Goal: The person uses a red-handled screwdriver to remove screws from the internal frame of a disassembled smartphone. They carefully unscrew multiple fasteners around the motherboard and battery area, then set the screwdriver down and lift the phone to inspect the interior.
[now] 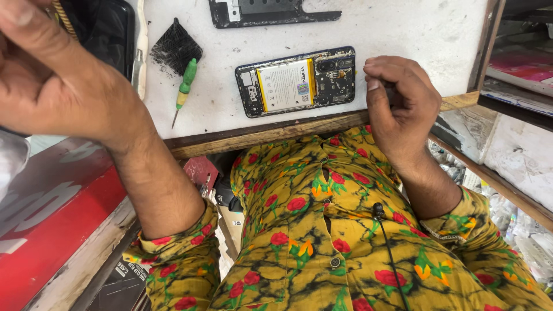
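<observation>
Closest to the lens, the left hand (52, 80) fills the upper left corner, raised high above the worktop (403, 29), its fingers (23, 17) curled inward; whether they grip anything, I cannot tell, since the palm side is turned away. Over on the other side, the right hand (400, 106) sits at the worktop's front edge, fingers (374, 86) bunched shut around a small dark object that is mostly hidden inside the fist.

Just beside that right hand, to its left, lies the opened phone (295, 82), back cover off, its pale battery (286, 84) exposed, flat on the white surface near the wooden edge. Further left, a green-handled screwdriver (184, 86) rests at a slant, tip toward the person, with a black mesh patch (174, 47) touching its upper end. At the top, a dark phone frame piece (271, 12) lies well apart from the phone. A dark tray (106, 31) sits behind the left hand.

Below, the yellow floral shirt (322, 230) with a clipped microphone (378, 210).
</observation>
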